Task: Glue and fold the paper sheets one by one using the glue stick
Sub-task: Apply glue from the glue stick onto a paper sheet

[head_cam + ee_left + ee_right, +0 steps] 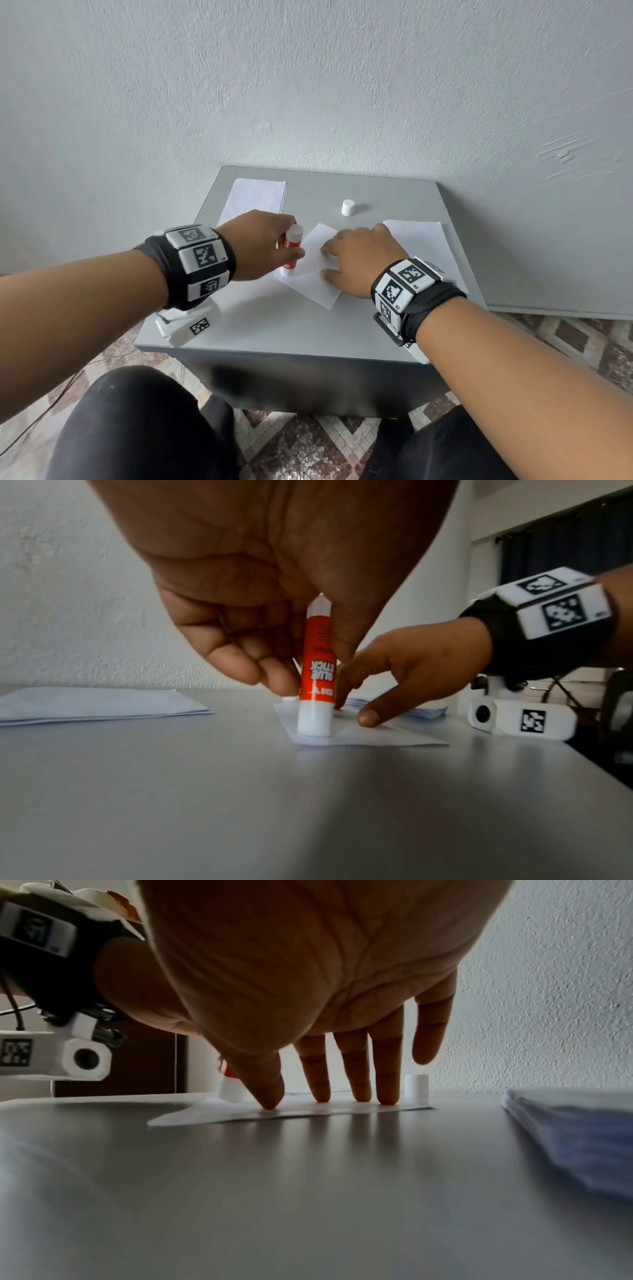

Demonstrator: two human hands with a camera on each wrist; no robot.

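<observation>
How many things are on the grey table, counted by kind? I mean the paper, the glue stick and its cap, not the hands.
Single paper sheet under the hands: 1
Paper stacks: 2, far left and right
Glue stick: 1
White cap: 1
Total: 5

wall [308, 85]: pale, textured | floor [565, 339]: patterned tile | table [291, 329]: grey

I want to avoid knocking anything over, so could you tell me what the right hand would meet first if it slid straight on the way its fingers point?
Probably the white cap: it stands just beyond the right hand's fingertips, though depth is unclear.
</observation>
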